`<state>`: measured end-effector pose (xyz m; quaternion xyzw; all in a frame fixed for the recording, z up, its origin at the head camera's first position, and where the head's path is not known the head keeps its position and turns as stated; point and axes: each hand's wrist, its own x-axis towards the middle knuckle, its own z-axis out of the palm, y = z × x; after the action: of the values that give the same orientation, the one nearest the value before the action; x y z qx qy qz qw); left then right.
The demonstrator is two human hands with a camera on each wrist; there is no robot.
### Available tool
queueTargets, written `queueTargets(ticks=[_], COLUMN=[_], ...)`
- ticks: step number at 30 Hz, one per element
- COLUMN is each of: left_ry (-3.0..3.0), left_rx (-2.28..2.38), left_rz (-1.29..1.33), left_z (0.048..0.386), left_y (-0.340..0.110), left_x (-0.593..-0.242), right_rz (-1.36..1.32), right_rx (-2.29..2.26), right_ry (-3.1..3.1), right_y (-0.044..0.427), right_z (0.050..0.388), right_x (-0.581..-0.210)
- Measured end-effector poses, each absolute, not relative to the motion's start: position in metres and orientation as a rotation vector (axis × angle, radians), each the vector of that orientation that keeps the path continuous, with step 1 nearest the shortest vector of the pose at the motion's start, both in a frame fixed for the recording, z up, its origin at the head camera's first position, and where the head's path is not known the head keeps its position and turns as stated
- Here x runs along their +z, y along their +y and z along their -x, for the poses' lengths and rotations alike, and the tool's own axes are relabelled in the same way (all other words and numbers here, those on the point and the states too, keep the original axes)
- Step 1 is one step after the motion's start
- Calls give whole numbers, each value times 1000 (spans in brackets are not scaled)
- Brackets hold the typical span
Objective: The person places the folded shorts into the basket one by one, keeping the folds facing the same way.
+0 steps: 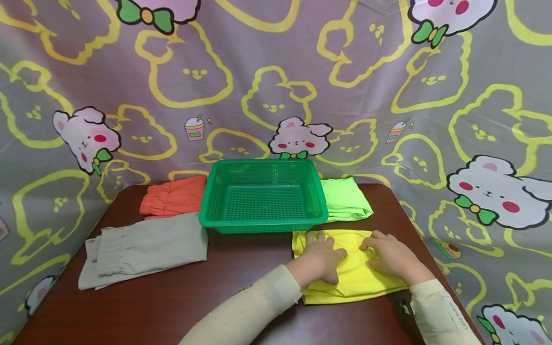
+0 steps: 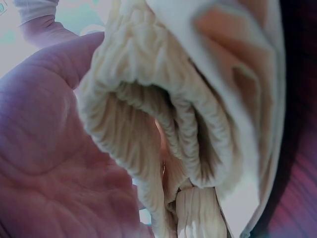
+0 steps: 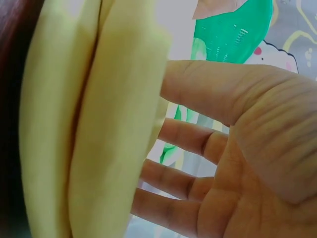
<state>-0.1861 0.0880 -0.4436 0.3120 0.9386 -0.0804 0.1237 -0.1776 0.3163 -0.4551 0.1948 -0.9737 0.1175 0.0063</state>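
Note:
A folded yellow garment lies at the right front of the table. My left hand rests on its left part with the fingers spread. On its right part lies my right hand, fingers apart and slightly bent, the thumb toward the left hand. The left wrist view shows a gathered elastic band at the garment's edge, beside the palm of the left hand. Thick rounded folds of the garment fill the left of the right wrist view. There the right hand's fingertips are hidden behind the cloth.
A green plastic basket stands at the back middle. Left of it lie a folded orange garment and a folded grey garment. A lime-green folded garment sits at its right. A patterned curtain surrounds the table.

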Motion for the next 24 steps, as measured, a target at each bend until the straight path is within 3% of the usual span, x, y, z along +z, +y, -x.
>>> queueTargets(ticks=[24], left_ry=[2728], left_rx=[-187], left_rz=[-919], left_z=[189], left_y=[66], left_x=[-443], right_rz=[-597], right_rx=[331], right_ry=[-3065], right_y=[294], right_z=[180], right_x=[-454])
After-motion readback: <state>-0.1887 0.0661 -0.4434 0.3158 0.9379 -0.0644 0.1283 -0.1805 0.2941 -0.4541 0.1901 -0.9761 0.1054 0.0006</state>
